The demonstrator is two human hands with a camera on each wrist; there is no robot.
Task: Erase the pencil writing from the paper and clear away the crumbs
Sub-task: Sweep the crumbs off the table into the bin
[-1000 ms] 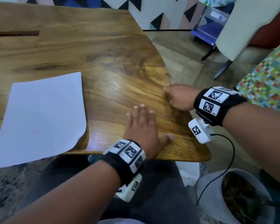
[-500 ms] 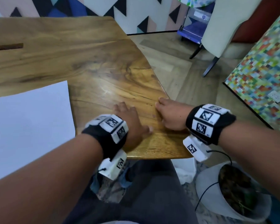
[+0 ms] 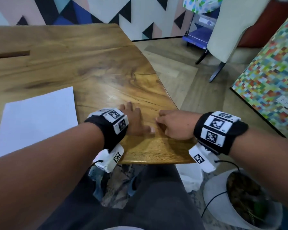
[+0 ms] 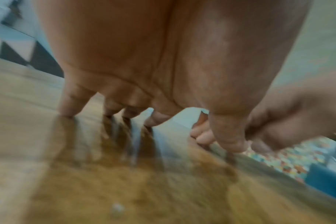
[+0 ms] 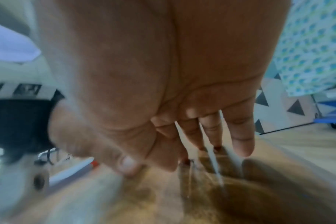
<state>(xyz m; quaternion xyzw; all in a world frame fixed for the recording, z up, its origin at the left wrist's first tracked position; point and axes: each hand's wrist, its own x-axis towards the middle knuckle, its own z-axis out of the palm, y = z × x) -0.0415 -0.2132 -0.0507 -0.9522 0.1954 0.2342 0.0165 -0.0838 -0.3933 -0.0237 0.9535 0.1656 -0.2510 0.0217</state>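
Observation:
A blank-looking white paper (image 3: 37, 120) lies on the wooden table (image 3: 90, 63) at the left, its near end over the table's front edge. My left hand (image 3: 135, 122) lies palm down on the wood right of the paper, fingers straight, thumb pointing right. My right hand (image 3: 173, 126) sits beside it near the table's right edge, fingertips touching the wood, holding nothing. In the left wrist view the left hand's fingertips (image 4: 67, 110) touch the table, and a small pale speck (image 4: 116, 207) lies on the blurred wood. I see no pencil marks on the paper.
The table's front edge runs just behind both wrists, with my lap below it. A white pot with a plant (image 3: 239, 200) and a white bag (image 3: 191, 176) stand on the floor at the right. A chair (image 3: 226, 30) and a mosaic wall (image 3: 273, 72) lie beyond.
My right hand has slid along the table's right edge towards the near corner. The left hand has shifted right, so the two hands now sit close together.

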